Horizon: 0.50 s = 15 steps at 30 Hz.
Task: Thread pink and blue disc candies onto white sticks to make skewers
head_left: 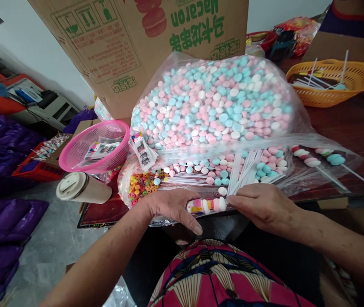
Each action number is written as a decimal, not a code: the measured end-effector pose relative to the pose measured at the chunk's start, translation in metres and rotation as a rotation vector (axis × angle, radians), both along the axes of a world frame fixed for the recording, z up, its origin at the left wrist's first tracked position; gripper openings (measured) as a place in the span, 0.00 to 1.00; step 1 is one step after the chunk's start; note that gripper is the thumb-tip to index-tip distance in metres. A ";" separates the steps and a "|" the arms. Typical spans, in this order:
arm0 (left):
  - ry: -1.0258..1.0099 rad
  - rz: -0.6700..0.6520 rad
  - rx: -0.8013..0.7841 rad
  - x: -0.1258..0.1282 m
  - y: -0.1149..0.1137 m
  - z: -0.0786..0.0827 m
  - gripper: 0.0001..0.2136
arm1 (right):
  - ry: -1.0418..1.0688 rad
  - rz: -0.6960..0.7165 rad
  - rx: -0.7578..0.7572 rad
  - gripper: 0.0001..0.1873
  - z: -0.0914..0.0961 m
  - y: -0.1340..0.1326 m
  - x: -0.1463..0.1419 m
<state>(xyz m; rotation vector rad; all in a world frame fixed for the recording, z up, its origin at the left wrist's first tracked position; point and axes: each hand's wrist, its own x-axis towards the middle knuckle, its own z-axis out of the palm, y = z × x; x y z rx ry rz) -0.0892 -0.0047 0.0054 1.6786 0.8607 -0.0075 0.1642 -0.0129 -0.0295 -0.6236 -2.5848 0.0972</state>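
Pink patterned clothing (214, 279) showed nearest my camera. Beyond it, by the front edge of the desk (338, 128), the left hand (175, 207) had its grip partly closed around 1 marshmallow skewer (214, 205). The right hand (267, 209) had its fingertips together at the skewer's right end; I couldn't tell whether they pinched its stick. White sticks (246, 168) lay just behind.

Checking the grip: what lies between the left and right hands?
A row of sweets, mostly white and pink, lies between left hand and right hand; head view.
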 end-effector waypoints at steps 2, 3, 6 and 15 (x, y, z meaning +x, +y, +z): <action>0.048 -0.058 -0.127 -0.002 0.004 -0.003 0.14 | 0.009 0.031 0.191 0.12 -0.001 -0.002 -0.001; 0.093 -0.059 -0.122 0.000 0.004 -0.006 0.12 | -0.006 0.036 0.248 0.12 -0.001 -0.003 -0.001; 0.290 0.078 0.214 0.010 -0.003 -0.012 0.13 | -0.113 -0.033 0.131 0.13 -0.003 -0.008 -0.002; 0.676 0.036 0.713 0.027 -0.015 -0.014 0.14 | -0.094 -0.088 -0.357 0.12 0.001 0.007 -0.009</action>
